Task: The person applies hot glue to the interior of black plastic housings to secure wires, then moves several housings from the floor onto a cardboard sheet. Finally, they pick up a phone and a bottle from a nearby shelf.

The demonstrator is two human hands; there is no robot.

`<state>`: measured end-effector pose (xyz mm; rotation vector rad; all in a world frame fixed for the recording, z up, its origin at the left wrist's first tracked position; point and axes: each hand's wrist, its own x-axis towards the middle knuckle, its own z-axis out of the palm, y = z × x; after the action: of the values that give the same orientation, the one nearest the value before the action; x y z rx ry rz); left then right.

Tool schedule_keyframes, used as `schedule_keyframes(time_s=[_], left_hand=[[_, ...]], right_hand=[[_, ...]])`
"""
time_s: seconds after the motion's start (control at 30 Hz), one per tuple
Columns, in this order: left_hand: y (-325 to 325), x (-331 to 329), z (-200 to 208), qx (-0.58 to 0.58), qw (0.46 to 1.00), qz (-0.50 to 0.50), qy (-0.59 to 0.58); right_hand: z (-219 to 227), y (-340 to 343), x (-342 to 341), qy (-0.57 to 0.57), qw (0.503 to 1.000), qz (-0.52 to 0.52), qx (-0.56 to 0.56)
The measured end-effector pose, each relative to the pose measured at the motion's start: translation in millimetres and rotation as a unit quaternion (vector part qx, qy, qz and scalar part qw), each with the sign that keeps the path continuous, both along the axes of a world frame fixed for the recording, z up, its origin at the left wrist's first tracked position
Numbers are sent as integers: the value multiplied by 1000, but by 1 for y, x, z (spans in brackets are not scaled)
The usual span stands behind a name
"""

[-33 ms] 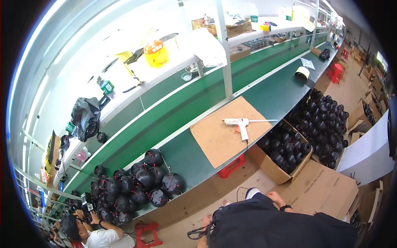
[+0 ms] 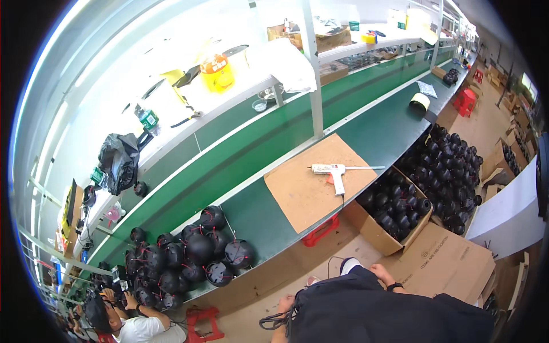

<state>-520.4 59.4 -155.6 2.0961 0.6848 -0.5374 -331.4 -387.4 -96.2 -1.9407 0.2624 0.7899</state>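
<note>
My right hand (image 2: pixel 380 272) lies low on my dark-clothed leg, its fingers loosely laid out with nothing in them; a black band circles the wrist. My left hand (image 2: pixel 285 303) rests at the other side of my lap, beside dark cords, its fingers mostly hidden. Both are away from the bench. Ahead of them, a white hot glue gun (image 2: pixel 337 174) with a long glue stick out of its back lies on a brown cardboard sheet (image 2: pixel 297 200). On the bench's left end, several round black housings (image 2: pixel 200 248) with red wires are piled up.
An open carton (image 2: pixel 377 243) of black round parts stands right of the bench, near a larger heap (image 2: pixel 449 171). A flattened carton (image 2: pixel 440 263) lies by my right hand. Red stools (image 2: pixel 203 324) stand below. A co-worker in a white shirt (image 2: pixel 146 330) is at lower left.
One black housing in the bench pile now shows a smooth face where a pitted one showed before. The view has shifted very slightly. My hands stay in place.
</note>
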Motion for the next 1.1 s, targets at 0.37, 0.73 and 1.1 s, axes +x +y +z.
schedule_keyframes(time_s=[0.37,0.73,1.1], left_hand=[[60,53,52,-172,966,141,134],[103,350,428,77,984,-91,-135],[272,628,624,491,711,125,-487]], right_hand=[[11,25,107,63,989,61,-118],[-35,-22,242,80,993,-82,39],[-28,-41,272,56,990,-122,51]])
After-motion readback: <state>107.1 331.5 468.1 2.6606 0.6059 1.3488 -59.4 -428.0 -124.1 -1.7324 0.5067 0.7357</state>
